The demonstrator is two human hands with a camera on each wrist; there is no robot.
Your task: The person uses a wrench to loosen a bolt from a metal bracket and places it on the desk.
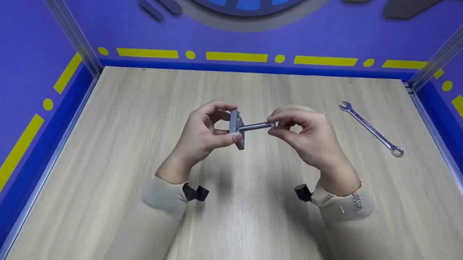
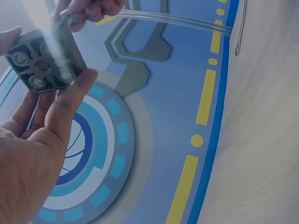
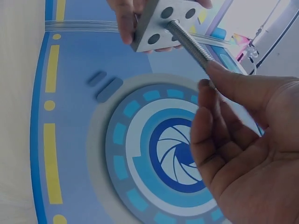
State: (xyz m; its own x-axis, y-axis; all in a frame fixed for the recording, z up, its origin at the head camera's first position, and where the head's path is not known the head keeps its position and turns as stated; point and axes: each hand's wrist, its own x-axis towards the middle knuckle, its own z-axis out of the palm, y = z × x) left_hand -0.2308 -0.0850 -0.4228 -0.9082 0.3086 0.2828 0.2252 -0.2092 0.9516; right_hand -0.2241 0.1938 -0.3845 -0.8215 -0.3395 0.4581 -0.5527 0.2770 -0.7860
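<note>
My left hand (image 1: 205, 130) holds a square grey metal plate (image 3: 156, 39) by its edges, thumb on one side and fingers on the other. Round holes sit near the plate's corners, and its other face in the left wrist view shows recessed rings. A threaded metal bolt (image 1: 255, 126) stands out from the middle of the plate toward the right. Thumb and fingertips of my right hand (image 1: 307, 132) pinch the bolt's far end, hiding most of that end. Both hands hold these parts above the wooden table (image 1: 240, 230).
A combination wrench (image 1: 371, 128) lies slantwise on the table at the right. Blue panels (image 1: 238, 39) with yellow marks enclose the back and both sides. Small black wrist cameras (image 1: 304, 192) stick out from the sleeves.
</note>
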